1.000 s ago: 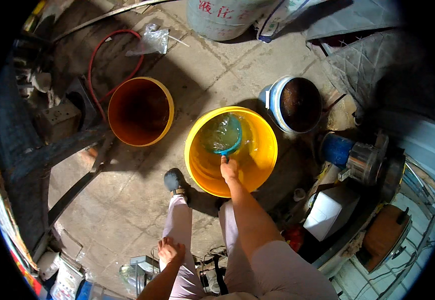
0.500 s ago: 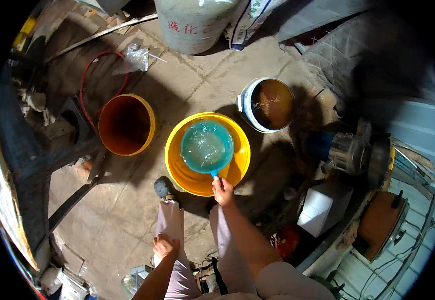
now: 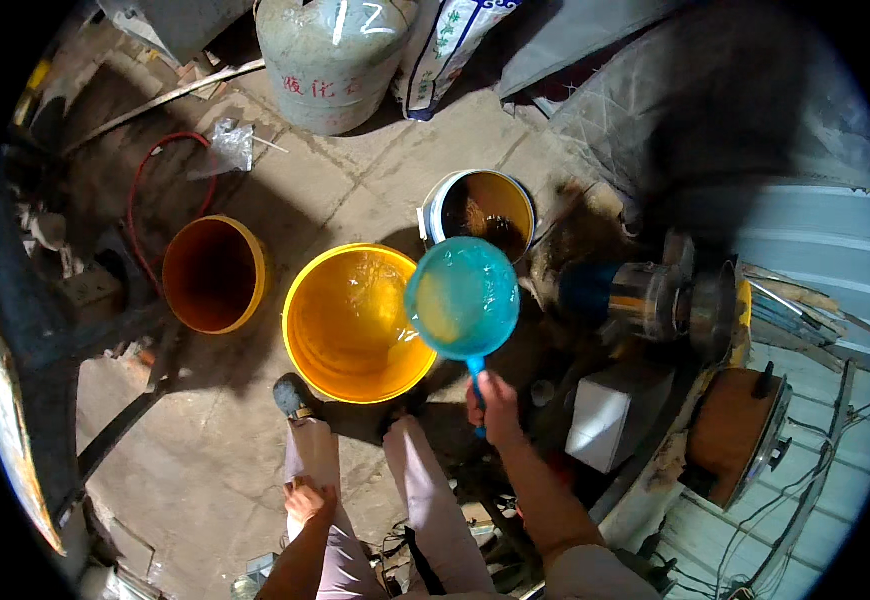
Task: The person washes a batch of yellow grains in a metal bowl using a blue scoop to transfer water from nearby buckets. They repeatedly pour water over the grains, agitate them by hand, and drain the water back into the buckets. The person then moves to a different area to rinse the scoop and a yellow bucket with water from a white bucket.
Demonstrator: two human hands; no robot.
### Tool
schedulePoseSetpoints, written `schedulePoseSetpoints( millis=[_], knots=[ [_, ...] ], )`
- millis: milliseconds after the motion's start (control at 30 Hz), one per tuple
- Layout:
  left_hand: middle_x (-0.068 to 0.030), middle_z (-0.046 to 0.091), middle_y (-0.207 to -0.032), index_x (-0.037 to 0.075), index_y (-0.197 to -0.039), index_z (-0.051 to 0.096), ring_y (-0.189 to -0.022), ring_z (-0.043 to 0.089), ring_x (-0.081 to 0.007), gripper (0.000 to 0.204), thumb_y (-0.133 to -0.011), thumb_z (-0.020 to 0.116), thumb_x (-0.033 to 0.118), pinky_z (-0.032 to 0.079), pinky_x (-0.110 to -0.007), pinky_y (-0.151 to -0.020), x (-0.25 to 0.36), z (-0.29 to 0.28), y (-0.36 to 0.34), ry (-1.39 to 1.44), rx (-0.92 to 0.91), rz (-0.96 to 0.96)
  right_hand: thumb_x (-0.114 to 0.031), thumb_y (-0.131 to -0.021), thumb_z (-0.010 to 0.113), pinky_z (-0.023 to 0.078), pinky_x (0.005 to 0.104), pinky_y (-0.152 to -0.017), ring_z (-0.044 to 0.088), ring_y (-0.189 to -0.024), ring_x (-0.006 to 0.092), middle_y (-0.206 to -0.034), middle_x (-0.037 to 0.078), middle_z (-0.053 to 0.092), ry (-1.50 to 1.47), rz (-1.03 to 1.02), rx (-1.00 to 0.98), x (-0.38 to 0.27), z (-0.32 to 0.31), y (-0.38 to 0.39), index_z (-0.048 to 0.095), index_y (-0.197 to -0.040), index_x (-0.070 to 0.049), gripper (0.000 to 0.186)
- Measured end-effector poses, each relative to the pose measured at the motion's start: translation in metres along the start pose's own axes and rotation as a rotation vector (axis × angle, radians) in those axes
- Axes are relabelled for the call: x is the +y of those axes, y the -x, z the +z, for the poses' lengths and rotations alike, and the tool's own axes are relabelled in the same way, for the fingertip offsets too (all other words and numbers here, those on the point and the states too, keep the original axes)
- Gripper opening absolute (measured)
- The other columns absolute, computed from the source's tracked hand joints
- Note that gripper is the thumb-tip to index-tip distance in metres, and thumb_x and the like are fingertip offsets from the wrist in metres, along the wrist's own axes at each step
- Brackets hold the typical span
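Observation:
My right hand (image 3: 500,408) is closed around the handle of a translucent blue dipper (image 3: 463,300). The dipper is raised over the right edge of a yellow basin (image 3: 300,325), its bowl overlapping the basin's rim, and it appears to hold water. Rippling water shows inside the basin. Just beyond the dipper stands a white bucket (image 3: 435,210) with brownish liquid in it; the dipper hides part of its near side. My left hand (image 3: 309,500) rests on my left knee, holding no object.
An orange bucket (image 3: 261,285) stands left of the basin, near a red hose (image 3: 133,205) and a clear plastic bag (image 3: 232,150). At the back are a grey metal container (image 3: 330,85) and a white sack (image 3: 450,60). To the right sit a motor-like machine (image 3: 645,300) and a white box (image 3: 598,420).
The dipper has risen out of the yellow basin and moved right, toward the white bucket. My left hand stays on my knee. The whole view has shifted slightly.

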State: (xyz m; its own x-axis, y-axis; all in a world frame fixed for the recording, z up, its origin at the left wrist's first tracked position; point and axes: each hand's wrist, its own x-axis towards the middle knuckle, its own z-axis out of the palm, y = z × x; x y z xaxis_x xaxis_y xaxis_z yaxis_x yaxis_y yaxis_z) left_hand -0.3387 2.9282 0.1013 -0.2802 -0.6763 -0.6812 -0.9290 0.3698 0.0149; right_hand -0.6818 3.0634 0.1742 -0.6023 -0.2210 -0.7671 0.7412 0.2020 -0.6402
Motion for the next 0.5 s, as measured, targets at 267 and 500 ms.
schedulePoseSetpoints(
  millis=[267, 500],
  knots=[
    [-0.0127, 0.060, -0.095, 0.004, -0.085, 0.063, -0.098, 0.052, -0.0347, 0.033, -0.061, 0.065, 0.027, 0.045, -0.043, -0.082, -0.006, 0.006, 0.002, 0.034, 0.050, 0.005, -0.023, -0.091, 0.049, 0.033, 0.0268, -0.036, 0.040, -0.040, 0.0121, -0.058, 0.003, 0.046, 0.229, 0.066, 0.307, -0.059, -0.064, -0.113, 0.050, -0.083, -0.005, 0.020],
    [-0.0137, 0.058, -0.097, 0.003, -0.086, 0.063, -0.100, 0.050, -0.0338, 0.035, -0.061, 0.065, 0.028, 0.045, -0.043, -0.083, -0.013, 0.006, 0.004, 0.060, 0.006, -0.017, -0.023, -0.091, 0.047, 0.045, 0.0399, -0.045, 0.057, -0.053, 0.0266, -0.071, 0.016, 0.059, 0.894, 0.008, 0.651, -0.087, -0.085, -0.163, 0.056, -0.086, 0.006, 0.030]
  ],
)
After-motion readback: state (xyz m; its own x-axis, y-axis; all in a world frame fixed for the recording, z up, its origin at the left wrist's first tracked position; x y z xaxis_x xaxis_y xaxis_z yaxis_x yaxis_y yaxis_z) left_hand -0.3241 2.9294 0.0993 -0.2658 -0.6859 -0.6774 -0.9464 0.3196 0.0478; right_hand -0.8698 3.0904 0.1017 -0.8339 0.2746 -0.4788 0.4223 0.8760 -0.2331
